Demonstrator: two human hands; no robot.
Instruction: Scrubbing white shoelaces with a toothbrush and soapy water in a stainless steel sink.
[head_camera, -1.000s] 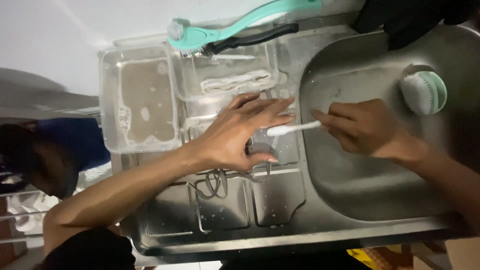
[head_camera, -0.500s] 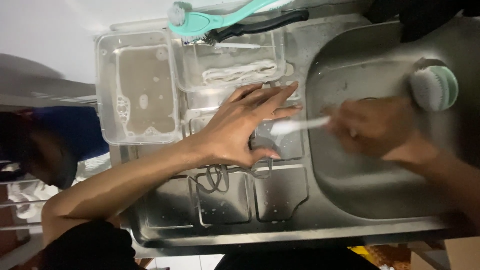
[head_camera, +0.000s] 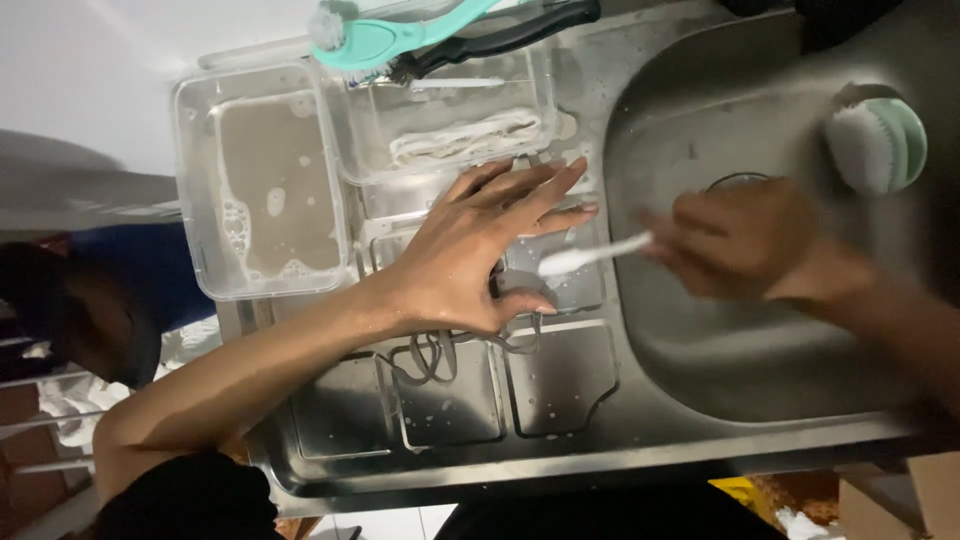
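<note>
White toothbrush lay mid-frame, head over grey lace on steel counter | right hand was closed around its handle | left hand pressed flat, fingers spread, on lace | clear tub of murky water at upper left

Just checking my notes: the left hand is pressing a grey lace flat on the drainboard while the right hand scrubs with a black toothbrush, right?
Not quite. The toothbrush in the right hand is white, not black, as the head view shows. The left hand does press the grey lace on the drainboard.
</note>
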